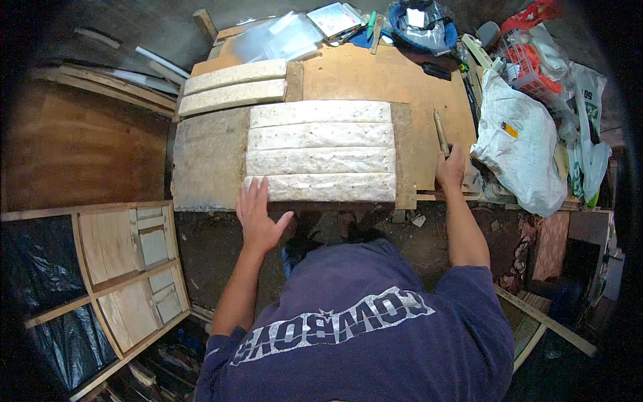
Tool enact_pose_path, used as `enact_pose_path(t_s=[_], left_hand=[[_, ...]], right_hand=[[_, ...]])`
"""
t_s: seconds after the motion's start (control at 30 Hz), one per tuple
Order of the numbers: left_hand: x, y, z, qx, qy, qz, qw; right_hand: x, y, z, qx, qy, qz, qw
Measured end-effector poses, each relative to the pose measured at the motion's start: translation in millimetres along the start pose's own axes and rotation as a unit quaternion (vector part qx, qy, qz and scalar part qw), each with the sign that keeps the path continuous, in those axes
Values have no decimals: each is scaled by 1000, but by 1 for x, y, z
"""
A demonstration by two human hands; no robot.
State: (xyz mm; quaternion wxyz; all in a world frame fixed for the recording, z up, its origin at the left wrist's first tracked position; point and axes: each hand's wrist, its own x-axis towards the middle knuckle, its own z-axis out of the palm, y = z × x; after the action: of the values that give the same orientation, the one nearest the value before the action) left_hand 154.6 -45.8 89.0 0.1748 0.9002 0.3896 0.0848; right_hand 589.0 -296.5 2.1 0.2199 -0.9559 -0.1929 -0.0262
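Note:
Several long, white, speckled tempeh-like blocks [321, 136] lie side by side in front of me, their long sides running left to right. My left hand [256, 218] has its fingertips at the near left corner of the closest block. Its fingers are stretched out and the thumb stands apart. To the right of the blocks, my right hand [451, 167] is closed around a slim, tan, knife-like tool [441, 130], its narrow end pointing away from me. Two similar paler blocks [233, 96] lie at the back left.
The blocks rest on a worn wooden board [207, 157]. Behind are plastic sheets [278, 37] and a blue basket [422, 27]. A white sack [516, 144] and a crate [529, 63] stand at right. A wooden frame [127, 275] is on my left.

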Motion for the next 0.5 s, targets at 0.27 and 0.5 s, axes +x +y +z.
enact_pose_path(t_s=[0.27, 0.5], left_hand=[[26, -2, 11, 57, -45, 76, 994], [34, -10, 5, 95, -57, 120, 987]], right_hand=[[-59, -43, -13, 68, -6, -241, 968], [-128, -133, -44, -28, -191, -329, 924]])
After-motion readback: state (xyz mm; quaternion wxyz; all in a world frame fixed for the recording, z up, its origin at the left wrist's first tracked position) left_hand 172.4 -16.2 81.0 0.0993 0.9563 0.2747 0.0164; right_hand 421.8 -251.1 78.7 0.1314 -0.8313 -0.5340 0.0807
